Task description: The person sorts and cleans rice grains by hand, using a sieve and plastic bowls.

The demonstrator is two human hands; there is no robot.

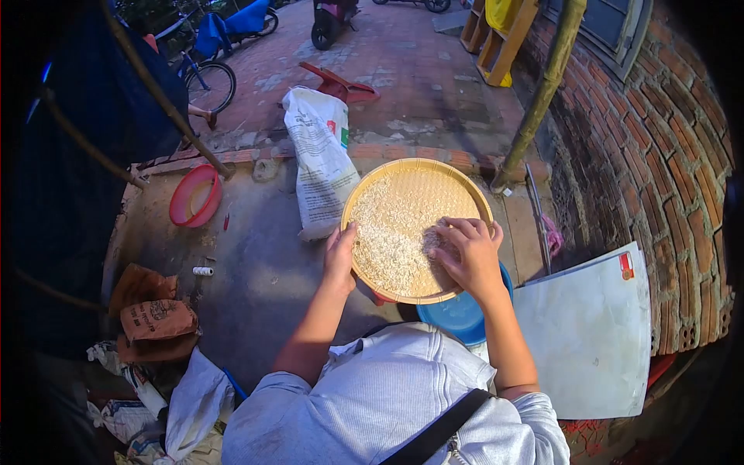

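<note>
A round woven bamboo winnowing tray (416, 166) is held in front of my body. Pale grains, perhaps rice (387, 252), cover its left and lower parts, while the weave shows at the upper right. My left hand (341, 256) grips the left rim, thumb on top and the other fingers hidden underneath. Over the right side of the tray, my right hand (471, 252) has its fingers apart and bent, their tips at the edge of the grains. Below the tray's lower right stands a blue basin (465, 316), partly covered by the tray and my right forearm.
A white printed sack (319, 155) stands beyond the tray. Left are a red basin (195, 198), a white spool (203, 271), a brown paper bag (159, 319) and crumpled sacks (198, 403). A pale metal sheet (581, 333) lies right, near the brick wall (643, 155) and bamboo pole (540, 93).
</note>
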